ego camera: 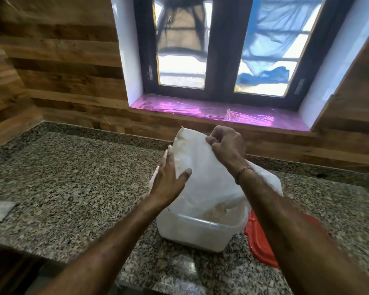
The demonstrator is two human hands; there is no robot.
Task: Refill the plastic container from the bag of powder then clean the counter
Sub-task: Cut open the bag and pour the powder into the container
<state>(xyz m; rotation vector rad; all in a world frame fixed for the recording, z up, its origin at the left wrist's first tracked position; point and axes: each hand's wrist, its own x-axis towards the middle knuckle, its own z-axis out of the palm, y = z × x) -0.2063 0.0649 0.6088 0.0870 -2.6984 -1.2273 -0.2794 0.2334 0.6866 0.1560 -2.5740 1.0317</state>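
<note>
right hand (226,143) pinching the upended bag (202,177) by its top, left hand (168,182) spread flat against its side, mouth in the container (200,228)

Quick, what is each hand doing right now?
Left hand: open, palm flat against the side of the white bag.
Right hand: closed, pinching the bag's upper edge.

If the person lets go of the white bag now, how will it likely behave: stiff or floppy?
Probably floppy: the white bag is thin and creased, kept up by the right hand pinching its top and the left hand at its side. It would likely slump over the plastic container. It seems light, since much powder already lies in the container.
</note>
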